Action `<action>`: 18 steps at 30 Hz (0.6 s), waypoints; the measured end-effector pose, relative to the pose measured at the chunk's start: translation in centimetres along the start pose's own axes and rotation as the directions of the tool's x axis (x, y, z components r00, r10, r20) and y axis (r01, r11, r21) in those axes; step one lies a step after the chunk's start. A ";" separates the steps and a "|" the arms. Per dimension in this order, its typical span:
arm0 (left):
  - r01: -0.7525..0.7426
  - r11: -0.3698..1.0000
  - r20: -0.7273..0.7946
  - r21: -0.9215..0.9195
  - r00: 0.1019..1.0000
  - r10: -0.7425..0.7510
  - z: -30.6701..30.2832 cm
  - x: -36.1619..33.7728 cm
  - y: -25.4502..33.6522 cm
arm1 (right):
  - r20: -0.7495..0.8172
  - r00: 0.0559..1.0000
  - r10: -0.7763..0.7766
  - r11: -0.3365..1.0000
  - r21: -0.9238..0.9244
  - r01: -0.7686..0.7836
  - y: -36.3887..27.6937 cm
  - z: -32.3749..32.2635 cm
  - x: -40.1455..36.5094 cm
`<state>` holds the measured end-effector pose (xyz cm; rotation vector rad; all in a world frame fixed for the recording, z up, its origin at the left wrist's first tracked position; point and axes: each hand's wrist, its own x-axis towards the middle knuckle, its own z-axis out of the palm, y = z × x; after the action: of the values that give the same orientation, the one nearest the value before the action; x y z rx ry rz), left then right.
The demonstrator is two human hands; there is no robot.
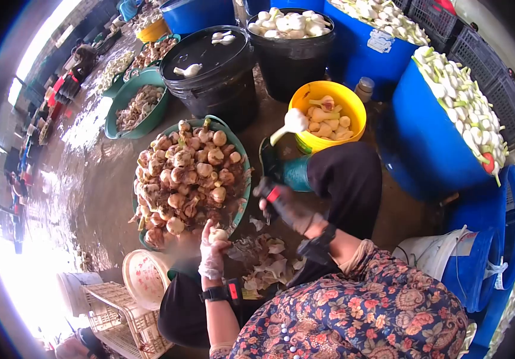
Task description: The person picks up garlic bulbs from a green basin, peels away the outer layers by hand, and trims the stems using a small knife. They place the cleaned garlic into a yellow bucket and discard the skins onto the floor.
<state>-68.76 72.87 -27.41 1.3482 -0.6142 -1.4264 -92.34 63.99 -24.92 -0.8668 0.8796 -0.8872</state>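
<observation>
My left hand, in a thin whitish glove, is closed around a garlic bulb beside the near rim of a green tub. Unpeeled garlic bulbs with brownish skins heap up in that tub. Over my bent leg, my right hand wears a dark glove and is smeared by motion; I cannot tell what it holds. Farther forward, a white garlic bulb with a stem overlaps the left rim of a yellow bucket, which holds several bulbs. Loose peelings lie below and between my hands.
Black lidded bucket and black bucket of white bulbs stand ahead. Blue bins heaped with garlic line the right. Another green tub sits at left. A cream crate and white bucket are near my left side.
</observation>
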 end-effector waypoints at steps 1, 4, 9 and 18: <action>-0.009 0.999 0.090 0.031 0.996 0.006 1.1 -1.0 1.0 | 0.046 0.994 -0.095 0.953 -0.284 0.104 1.5 0.7 -0.2; -0.018 0.990 0.208 0.141 0.978 -0.012 4.9 -3.9 3.3 | 0.168 0.958 -0.234 0.759 -0.585 0.288 4.5 3.6 -1.5; -0.302 0.670 0.138 0.678 0.948 0.288 4.4 -4.6 0.7 | 0.215 0.977 -0.006 0.801 -0.583 0.133 2.3 4.8 -2.7; -0.207 0.761 0.165 0.615 0.977 0.132 4.2 -6.2 2.7 | 0.419 0.886 -0.200 0.665 -0.606 0.437 3.8 4.6 -2.3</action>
<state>-72.79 76.39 -21.58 1.6740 -1.3495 -1.1884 -88.01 68.65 -25.98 -1.8277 0.7759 -0.6766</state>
